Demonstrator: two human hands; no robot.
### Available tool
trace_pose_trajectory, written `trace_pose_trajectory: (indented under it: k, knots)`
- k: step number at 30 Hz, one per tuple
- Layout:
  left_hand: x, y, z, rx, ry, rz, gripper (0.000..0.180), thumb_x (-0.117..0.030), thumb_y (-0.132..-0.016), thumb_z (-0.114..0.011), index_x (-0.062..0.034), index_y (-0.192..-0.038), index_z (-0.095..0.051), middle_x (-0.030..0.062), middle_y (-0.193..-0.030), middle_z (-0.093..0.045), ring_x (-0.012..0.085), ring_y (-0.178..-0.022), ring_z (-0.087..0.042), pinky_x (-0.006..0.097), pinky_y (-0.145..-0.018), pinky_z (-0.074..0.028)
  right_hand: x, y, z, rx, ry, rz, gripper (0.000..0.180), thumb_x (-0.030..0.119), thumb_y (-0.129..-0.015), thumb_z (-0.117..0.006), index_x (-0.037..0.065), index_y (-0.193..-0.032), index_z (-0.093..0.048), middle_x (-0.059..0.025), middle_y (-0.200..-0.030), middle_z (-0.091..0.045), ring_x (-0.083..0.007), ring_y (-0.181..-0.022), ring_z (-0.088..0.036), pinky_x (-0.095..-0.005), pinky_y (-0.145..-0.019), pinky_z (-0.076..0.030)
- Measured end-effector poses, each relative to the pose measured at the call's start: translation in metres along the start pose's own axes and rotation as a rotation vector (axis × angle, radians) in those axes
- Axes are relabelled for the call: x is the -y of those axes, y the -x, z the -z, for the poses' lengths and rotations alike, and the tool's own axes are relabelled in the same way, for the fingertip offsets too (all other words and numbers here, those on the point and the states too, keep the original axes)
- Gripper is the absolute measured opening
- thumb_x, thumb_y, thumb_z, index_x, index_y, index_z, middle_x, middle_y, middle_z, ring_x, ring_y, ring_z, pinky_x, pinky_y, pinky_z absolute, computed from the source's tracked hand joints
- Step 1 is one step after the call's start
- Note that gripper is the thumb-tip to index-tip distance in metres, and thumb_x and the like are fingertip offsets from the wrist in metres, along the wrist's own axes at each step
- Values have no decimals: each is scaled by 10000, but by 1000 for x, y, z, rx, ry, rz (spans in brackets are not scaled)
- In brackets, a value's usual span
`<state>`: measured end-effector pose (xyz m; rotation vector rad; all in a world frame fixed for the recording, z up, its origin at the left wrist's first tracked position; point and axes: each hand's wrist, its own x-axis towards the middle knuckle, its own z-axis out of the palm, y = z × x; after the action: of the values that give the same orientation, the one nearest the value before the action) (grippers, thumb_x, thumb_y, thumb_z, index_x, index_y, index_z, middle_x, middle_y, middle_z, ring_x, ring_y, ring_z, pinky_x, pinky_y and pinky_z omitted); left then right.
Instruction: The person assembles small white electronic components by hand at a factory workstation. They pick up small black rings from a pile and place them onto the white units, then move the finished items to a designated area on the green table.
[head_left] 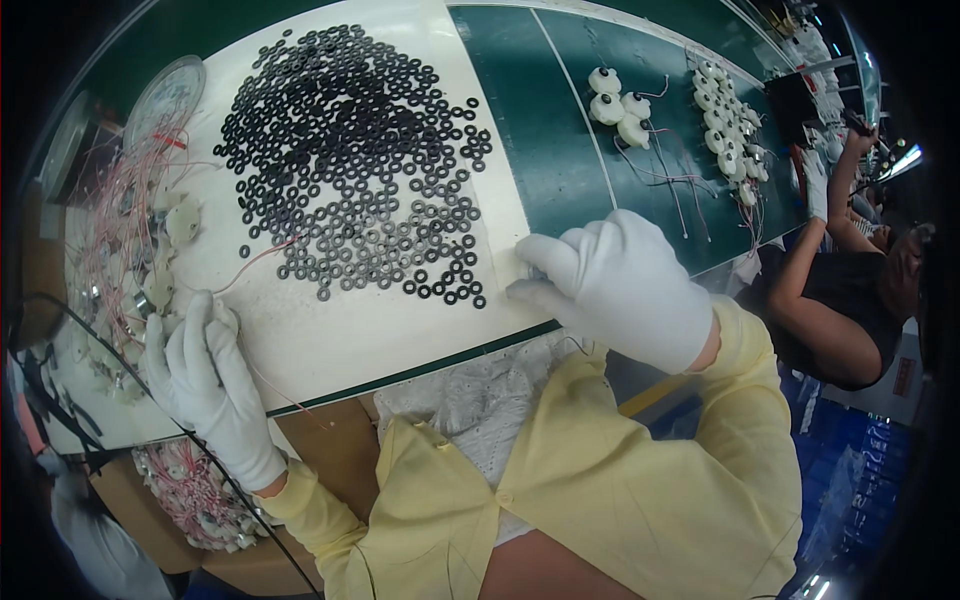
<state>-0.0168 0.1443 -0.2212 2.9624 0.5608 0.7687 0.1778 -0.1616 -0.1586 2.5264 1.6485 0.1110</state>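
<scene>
My right hand, in a white glove, is closed in a pinch above the front part of the white board. A small greyish glint shows between its thumb and forefinger, too little to name. My left hand, also gloved, has its fingers stretched out and slightly apart at the edge of a pile of white wired parts. Its fingertips are against a round white part, partly hidden behind them. Many black rubber rings lie spread over the board between my hands.
Several white round parts with black centres sit on the green mat, with more in rows farther right. A box of wired parts stands below the left edge. A black cable crosses there. A co-worker is at the right.
</scene>
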Motion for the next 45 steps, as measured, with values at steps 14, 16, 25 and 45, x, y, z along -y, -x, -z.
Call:
trace_pose_trajectory:
  k: [14, 16, 25, 45]
  knots:
    - [-8, -4, -1, -75, -45, -33, 254, -72, -1005, -551, -3, -1208, -686, 111, -1075, -697, 386, -1117, -592, 506, -1069, -440, -54, 36, -41, -239, -121, -414, 216, 162, -897, -729, 115, -1106, -698, -77, -842, -719, -277, -764, -693, -386, -676, -524]
    - [-6, -3, -1, -74, -38, -42, 269, -68, -1003, -543, -4, -1221, -687, 116, -1080, -696, 393, -1140, -588, 505, -1068, -435, -61, 39, -37, -302, -192, -445, 274, 183, -893, -745, 90, -1145, -694, -106, -836, -713, -301, -762, -686, -388, -685, -526]
    - [6, 2, -2, -20, -45, -41, 290, -106, -1026, -516, 12, -1243, -670, 121, -1233, -687, 402, -1254, -534, 495, -1100, -403, -58, 21, 9, -521, -207, -171, 897, 617, -902, -656, -8, -1507, -437, -271, -1429, -509, -415, -1207, -575, -448, -1030, -454]
    - [-4, 3, -4, -28, -5, 14, 315, -80, -1008, -507, 25, -1266, -655, 145, -1175, -693, 419, -1310, -483, 497, -1105, -390, -67, 13, 42, -374, -511, -135, 822, 593, -870, -675, 5, -1429, -546, -220, -1311, -619, -372, -1192, -596, -453, -1004, -457]
